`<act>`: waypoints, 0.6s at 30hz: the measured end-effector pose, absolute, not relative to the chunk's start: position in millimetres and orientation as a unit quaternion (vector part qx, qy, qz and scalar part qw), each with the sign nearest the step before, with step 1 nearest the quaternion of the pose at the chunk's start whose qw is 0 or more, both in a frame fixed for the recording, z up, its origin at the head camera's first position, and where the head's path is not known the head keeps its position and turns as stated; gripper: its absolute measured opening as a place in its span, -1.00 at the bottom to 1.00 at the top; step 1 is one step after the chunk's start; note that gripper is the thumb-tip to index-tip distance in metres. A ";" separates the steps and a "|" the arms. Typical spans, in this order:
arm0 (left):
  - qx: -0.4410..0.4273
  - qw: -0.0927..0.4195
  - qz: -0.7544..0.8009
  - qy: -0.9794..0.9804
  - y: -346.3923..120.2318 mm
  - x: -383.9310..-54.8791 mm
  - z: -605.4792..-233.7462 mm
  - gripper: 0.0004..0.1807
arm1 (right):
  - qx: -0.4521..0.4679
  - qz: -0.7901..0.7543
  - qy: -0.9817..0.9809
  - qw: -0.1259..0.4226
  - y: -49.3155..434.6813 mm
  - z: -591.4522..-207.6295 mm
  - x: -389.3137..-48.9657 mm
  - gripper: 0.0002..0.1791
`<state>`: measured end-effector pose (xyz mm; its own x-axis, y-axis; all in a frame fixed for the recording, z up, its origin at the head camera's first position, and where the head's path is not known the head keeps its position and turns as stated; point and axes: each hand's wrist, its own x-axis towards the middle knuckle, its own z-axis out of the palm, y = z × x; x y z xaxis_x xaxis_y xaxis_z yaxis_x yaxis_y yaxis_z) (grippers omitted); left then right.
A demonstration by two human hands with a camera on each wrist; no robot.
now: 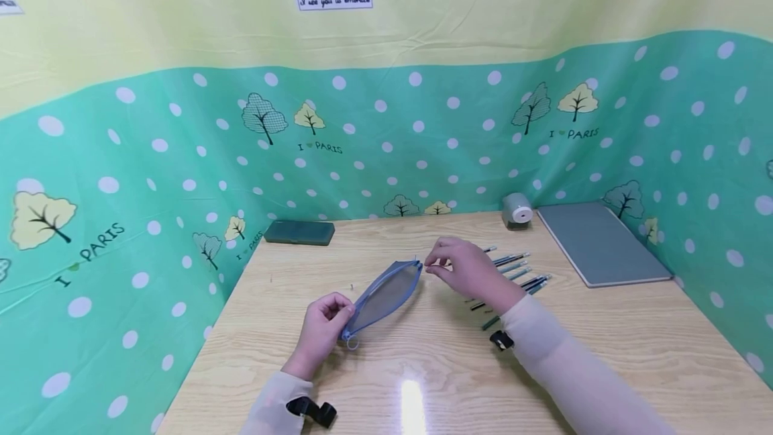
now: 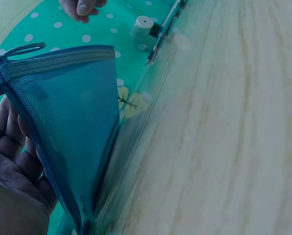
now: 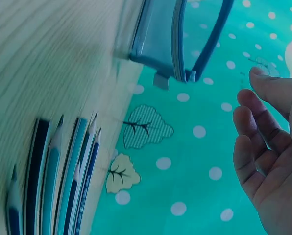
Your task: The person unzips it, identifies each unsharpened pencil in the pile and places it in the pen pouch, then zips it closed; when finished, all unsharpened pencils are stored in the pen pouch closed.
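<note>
My left hand [image 1: 324, 327] pinches one end of a blue mesh zipper pouch [image 1: 386, 295], near its zipper pull ring [image 1: 353, 342]. In the left wrist view the pouch [image 2: 70, 117] hangs upright, its mesh see-through, with nothing visible inside. The zipper mouth gapes in the head view. My right hand [image 1: 468, 272] is just off the pouch's far end, fingers loosely bent. In the right wrist view that hand [image 3: 278, 161] shows a gap between thumb and fingertips, holding nothing, apart from the pouch [image 3: 158, 36]. Several pencils [image 1: 518, 272] lie on the table beneath and beyond the right wrist.
A grey and white pencil sharpener [image 1: 517, 211] stands at the back right, beside a flat grey notebook [image 1: 604, 244]. At the back left lies a dark green case [image 1: 299, 232]. Patterned green cloth [image 1: 362, 126] hangs around the wooden table [image 1: 241, 354].
</note>
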<state>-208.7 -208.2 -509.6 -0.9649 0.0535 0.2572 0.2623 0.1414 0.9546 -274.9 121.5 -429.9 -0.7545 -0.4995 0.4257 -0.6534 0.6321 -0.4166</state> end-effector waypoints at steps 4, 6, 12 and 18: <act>-0.103 0.081 -0.650 -0.749 -208.8 -208.4 -509.4 -0.94 | 0.304 0.292 -0.898 0.127 132.2 -429.4 -274.0 -0.93; -0.102 0.082 -0.651 -0.748 -209.1 -208.1 -509.5 -0.94 | 0.299 0.293 -0.899 0.130 137.7 -428.8 -273.5 -0.92; -0.104 0.094 -0.654 -0.743 -209.0 -208.1 -510.0 -0.93 | 0.284 0.286 -0.905 0.139 154.8 -427.0 -271.5 -0.92; -0.106 0.098 -0.660 -0.738 -208.8 -208.7 -509.2 -0.94 | 0.269 0.299 -0.906 0.137 171.0 -423.5 -271.3 -0.91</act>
<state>-208.7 -208.8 -509.2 -0.9585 0.0268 0.2837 0.2849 0.1078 0.9525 -271.3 171.0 -423.5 -0.8183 -0.4051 0.4078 -0.5682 0.6773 -0.4674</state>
